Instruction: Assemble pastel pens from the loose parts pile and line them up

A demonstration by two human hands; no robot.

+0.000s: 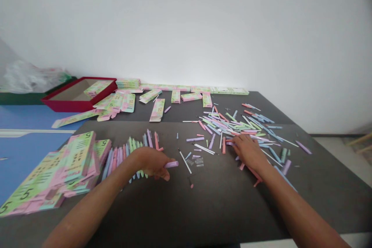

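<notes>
My left hand (152, 162) grips a lilac pen barrel (171, 164), which sticks out past my fingers to the right. Just behind that hand, a row of pastel pens (128, 155) stands slanted and overlapping on the dark table (217, 209), partly hidden by my wrist. Farther left lies a slumped stack of pink and green printed cartons (58, 174), each marked with a 5. My right hand (248, 152) rests palm down at the near edge of a loose heap of pastel pen barrels, caps and refills (232, 126), its fingertips touching a lilac piece (229, 143).
Between my hands lie a few white refills and small clear pieces (194, 159). Flat printed cartons (174, 95) line the table's far edge. A red open box (78, 102) sits back left, beside a plastic bag (23, 77) and a blue surface (26, 120). A white wall stands behind.
</notes>
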